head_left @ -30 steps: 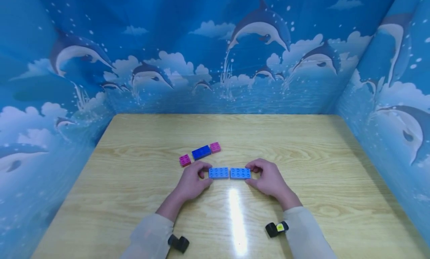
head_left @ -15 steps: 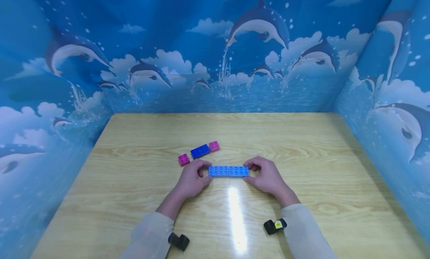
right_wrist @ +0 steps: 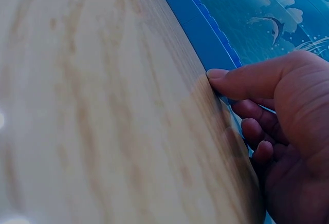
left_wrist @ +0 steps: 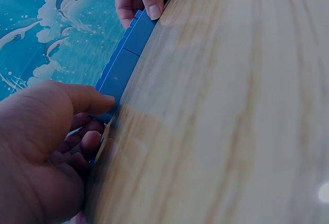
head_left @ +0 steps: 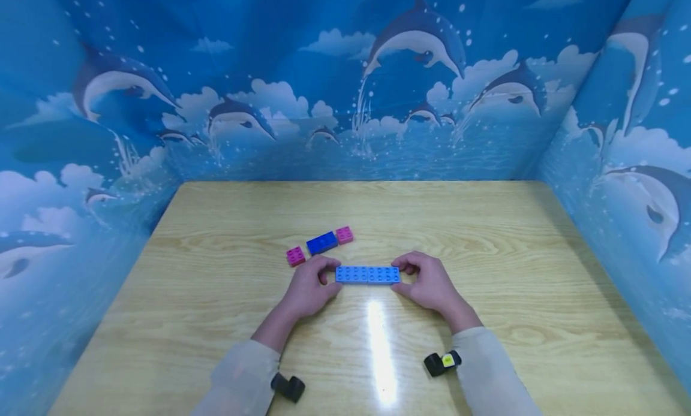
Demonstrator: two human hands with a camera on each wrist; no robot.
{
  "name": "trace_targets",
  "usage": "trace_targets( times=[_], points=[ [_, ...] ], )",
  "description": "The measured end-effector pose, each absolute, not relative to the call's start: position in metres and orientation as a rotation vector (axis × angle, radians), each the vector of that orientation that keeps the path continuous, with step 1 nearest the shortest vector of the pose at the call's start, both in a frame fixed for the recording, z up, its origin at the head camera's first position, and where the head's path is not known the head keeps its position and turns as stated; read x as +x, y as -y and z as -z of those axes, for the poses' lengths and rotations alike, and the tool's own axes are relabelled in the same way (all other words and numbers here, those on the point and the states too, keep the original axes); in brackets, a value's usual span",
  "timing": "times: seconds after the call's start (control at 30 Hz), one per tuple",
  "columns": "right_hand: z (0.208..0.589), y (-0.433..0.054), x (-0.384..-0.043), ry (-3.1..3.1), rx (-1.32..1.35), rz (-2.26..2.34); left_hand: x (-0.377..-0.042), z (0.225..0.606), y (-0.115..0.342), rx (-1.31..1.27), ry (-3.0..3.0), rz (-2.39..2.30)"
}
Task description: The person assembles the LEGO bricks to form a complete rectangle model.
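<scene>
Two light blue toy building bricks lie end to end on the table, their short ends touching in one straight row. My left hand [head_left: 309, 288] pinches the outer end of the left light blue brick [head_left: 351, 275] between thumb and fingers. At the other end, my right hand [head_left: 429, 283] pinches the right light blue brick [head_left: 384, 275] the same way. Both wrist views show the thumbs on the bricks' near side, with a fine seam where the two bricks meet. The fingertips behind the bricks are partly hidden.
Behind the left hand lie a pink brick [head_left: 295, 256], a dark blue brick [head_left: 322, 243] and another pink brick [head_left: 344, 235] in a slanted row. The wooden table [head_left: 459, 224] ends at a dolphin-printed curtain [head_left: 345, 104] at the back and sides.
A second ago a small gap stood between the light blue bricks. My right hand has slid its brick left until the ends met; since then both hands have stayed nearly still.
</scene>
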State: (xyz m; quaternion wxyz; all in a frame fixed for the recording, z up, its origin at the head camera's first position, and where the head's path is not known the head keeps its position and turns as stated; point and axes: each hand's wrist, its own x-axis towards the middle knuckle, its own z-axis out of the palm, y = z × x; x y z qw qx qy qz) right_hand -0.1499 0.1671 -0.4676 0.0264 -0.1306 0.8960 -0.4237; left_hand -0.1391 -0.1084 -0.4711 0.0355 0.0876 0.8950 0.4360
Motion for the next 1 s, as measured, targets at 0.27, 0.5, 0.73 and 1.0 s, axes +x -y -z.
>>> trace_targets(
  times=[0.27,0.5,0.73,1.0],
  points=[
    [0.469,-0.169,-0.151,-2.773,-0.415,1.337,-0.139,0.468,0.107,0.296,-2.736,-1.363],
    [0.472,-0.170,-0.151,-2.757,-0.420,1.358,-0.141,0.468,0.112,0.204,-2.678,-1.421],
    [0.471,-0.171,-0.151,-2.744,-0.424,1.375,-0.143,0.457,0.115,0.149,-2.697,-1.565],
    [0.471,-0.172,-0.150,-2.726,-0.420,1.380,-0.150,0.452,0.118,0.045,-2.776,-1.526]
  ],
)
